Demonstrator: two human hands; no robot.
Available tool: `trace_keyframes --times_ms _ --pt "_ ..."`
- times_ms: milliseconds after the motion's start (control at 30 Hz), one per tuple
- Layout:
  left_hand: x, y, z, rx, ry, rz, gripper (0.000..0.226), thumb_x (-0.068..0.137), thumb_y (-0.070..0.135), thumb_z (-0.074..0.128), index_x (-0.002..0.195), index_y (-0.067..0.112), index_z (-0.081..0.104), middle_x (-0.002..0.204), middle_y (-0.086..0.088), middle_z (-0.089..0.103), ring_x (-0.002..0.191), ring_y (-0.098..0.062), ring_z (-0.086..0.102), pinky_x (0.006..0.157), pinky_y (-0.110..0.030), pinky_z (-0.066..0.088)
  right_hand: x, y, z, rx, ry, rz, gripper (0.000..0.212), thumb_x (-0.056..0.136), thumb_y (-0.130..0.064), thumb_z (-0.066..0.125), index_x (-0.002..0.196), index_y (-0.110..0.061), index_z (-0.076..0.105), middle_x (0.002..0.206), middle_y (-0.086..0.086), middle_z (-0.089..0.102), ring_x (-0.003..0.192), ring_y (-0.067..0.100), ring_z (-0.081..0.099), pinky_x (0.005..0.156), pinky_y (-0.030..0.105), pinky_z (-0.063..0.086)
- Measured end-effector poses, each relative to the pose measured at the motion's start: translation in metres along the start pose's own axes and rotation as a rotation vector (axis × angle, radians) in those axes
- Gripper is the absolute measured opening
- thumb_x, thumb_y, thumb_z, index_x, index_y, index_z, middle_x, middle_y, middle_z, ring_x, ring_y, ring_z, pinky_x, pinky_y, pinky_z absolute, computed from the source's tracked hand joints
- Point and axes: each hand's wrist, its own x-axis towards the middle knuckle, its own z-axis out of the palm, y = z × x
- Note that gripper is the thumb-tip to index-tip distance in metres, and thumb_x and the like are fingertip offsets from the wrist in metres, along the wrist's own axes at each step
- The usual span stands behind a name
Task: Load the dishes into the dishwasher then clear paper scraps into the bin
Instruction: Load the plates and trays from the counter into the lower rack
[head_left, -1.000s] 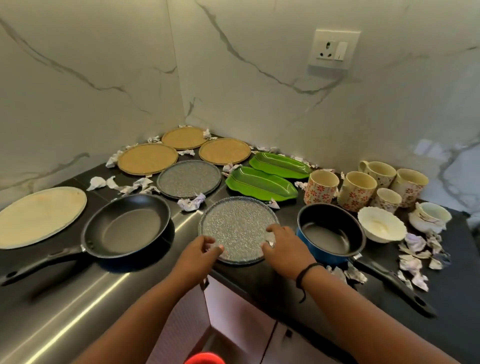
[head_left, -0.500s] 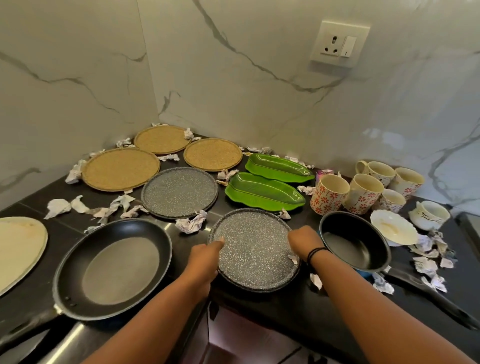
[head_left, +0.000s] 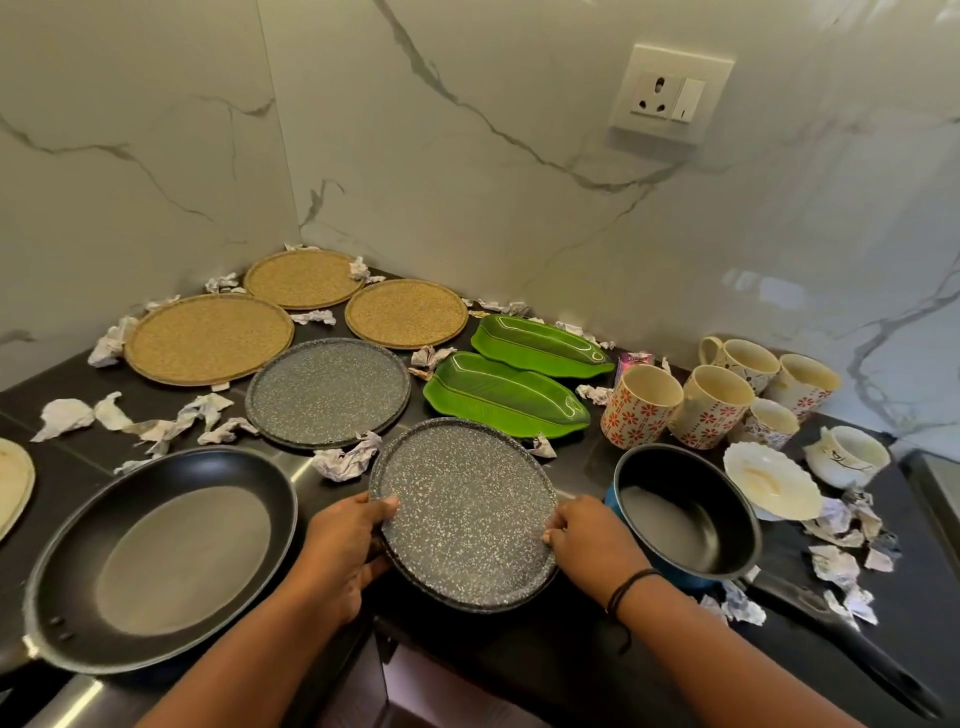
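- My left hand (head_left: 345, 545) and right hand (head_left: 589, 540) each pinch an opposite edge of the round grey speckled plate (head_left: 462, 514), thumbs on top of the rim, fingers curled underneath.
- The plate sits at the front edge of the black stone counter (head_left: 909, 613), tilted a bit.
- It's between the big black frying pan (head_left: 161, 561) on the left and the blue saucepan (head_left: 685, 514) on the right.
- A crumpled paper scrap (head_left: 345, 460) lies just beside its far-left rim.
- A second grey speckled plate (head_left: 327, 392) lies flat behind it.
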Motion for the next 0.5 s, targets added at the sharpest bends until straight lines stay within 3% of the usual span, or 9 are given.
trace_keyframes --times_ms 67,167,333,500 --pt "-0.003 0.001 0.001 -0.016 0.011 0.021 0.007 0.089 0.004 0.06 0.092 0.009 0.064 0.076 -0.004 0.066 0.068 -0.017 0.06 0.056 -0.029 0.047 -0.001 0.0 -0.005 -0.104 -0.004 -0.05 0.021 0.095 -0.015 0.048 0.092 -0.008 0.068 0.105 0.008 0.067 0.096 0.022 0.062 0.078 0.03 0.048" --pt "-0.01 0.003 0.0 -0.037 0.019 0.044 0.008 0.089 0.004 0.059 0.092 0.009 0.064 0.076 -0.004 0.066 0.067 -0.017 0.06 0.055 -0.028 0.047 -0.002 -0.001 -0.011 -0.271 0.092 -0.128 0.025 0.099 -0.009 0.034 0.113 -0.008 0.056 0.117 0.01 0.055 0.108 0.029 0.057 0.083 0.036 0.045" --pt "-0.023 0.003 -0.008 -0.088 0.041 0.067 0.008 0.089 0.006 0.061 0.096 0.009 0.065 0.076 -0.004 0.067 0.068 -0.019 0.061 0.055 -0.029 0.049 0.002 -0.009 -0.011 -0.315 0.12 -0.134 0.027 0.096 0.0 0.035 0.117 -0.005 0.052 0.122 0.015 0.049 0.11 0.033 0.055 0.085 0.04 0.045" --pt "-0.042 0.008 -0.026 -0.116 0.03 0.125 0.007 0.088 0.009 0.062 0.094 0.009 0.065 0.062 0.002 0.068 0.062 -0.016 0.061 0.05 -0.026 0.048 0.008 -0.012 -0.008 -0.113 0.19 -0.122 0.024 0.097 -0.019 0.044 0.117 -0.012 0.054 0.119 0.007 0.053 0.106 0.027 0.056 0.087 0.035 0.044"
